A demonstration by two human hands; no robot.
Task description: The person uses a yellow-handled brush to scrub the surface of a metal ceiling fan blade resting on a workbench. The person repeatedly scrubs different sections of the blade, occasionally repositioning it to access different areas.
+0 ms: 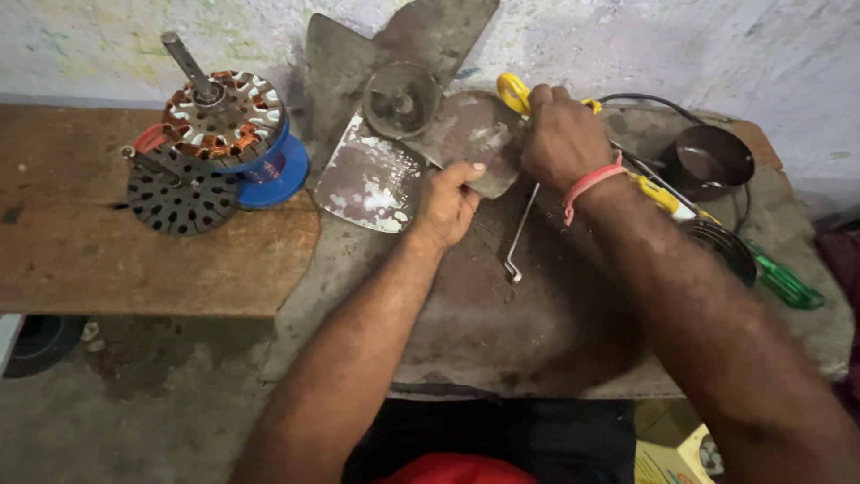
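Note:
A dirty metal fan blade assembly [376, 170] with a round hub [399, 99] lies on the stone slab [502, 305]. My left hand [448, 202] grips the edge of one blade near its tip. My right hand [562, 136] is closed over the same blade area, and the yellow-handled scissors [514, 90] show just beyond its fingers. A thin bent metal rod [520, 235] lies below my right hand. A pink band is on my right wrist.
A motor stator with copper windings [222, 115] stands on a blue spool beside a perforated black cover [176, 199] on the wooden bench [107, 260]. A dark round pan [712, 159], a green-handled screwdriver [784, 282], a yellow-handled tool [661, 195] and a black cable lie at right.

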